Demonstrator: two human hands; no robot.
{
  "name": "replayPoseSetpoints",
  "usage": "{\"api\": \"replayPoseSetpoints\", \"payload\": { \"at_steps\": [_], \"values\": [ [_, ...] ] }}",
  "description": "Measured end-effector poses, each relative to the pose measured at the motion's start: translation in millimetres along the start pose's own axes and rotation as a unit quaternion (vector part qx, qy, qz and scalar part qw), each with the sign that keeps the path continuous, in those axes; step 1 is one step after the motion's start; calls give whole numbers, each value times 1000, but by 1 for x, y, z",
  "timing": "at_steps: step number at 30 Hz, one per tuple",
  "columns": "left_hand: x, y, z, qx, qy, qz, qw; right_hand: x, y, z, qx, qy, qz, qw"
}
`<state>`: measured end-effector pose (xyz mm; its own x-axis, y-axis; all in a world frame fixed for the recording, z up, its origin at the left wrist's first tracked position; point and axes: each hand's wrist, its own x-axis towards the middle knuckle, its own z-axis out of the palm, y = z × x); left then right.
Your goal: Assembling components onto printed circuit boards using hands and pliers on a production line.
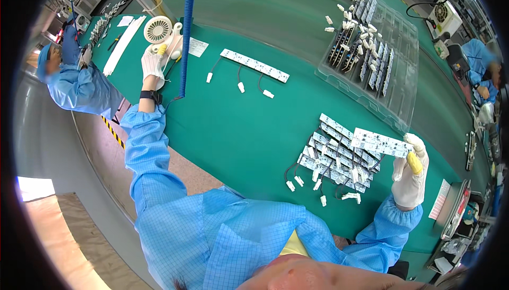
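My right hand [412,176], in a white glove with yellow on a finger, grips one end of a white circuit board strip [380,142]. The strip is raised over the right part of a pile of similar boards [339,154] with dark wires and white connectors. At the far left, my gloved left hand [152,66] is closed at the lower side of a small white fan [158,29]; its fingertips are partly hidden. Between the hands, farther back, a single board strip [254,65] lies on the green mat with three wired connectors hanging toward me.
A clear plastic tray [366,96] with several upright boards stands at the back right. A blue coiled cord [186,35] hangs beside my left hand. White strips [123,46] lie at the far left. Co-workers in blue [79,85] sit left and right [480,59].
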<state>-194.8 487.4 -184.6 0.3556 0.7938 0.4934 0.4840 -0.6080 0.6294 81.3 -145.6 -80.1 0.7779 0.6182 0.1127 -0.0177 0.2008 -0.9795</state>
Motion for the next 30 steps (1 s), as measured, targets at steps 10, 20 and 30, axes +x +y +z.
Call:
{"api": "replayPoseSetpoints", "payload": {
  "at_steps": [10,20,30],
  "values": [
    [12,-36,-3,-3,-67,2,998,-2,-3,3,-23,11,-7,1000],
    [2,2,-22,-105,-50,-79,990,-1,-3,2,-36,8,-4,999],
    [-11,55,-26,246,180,7,953,-2,-4,1,-44,14,5,999]
  ]
}}
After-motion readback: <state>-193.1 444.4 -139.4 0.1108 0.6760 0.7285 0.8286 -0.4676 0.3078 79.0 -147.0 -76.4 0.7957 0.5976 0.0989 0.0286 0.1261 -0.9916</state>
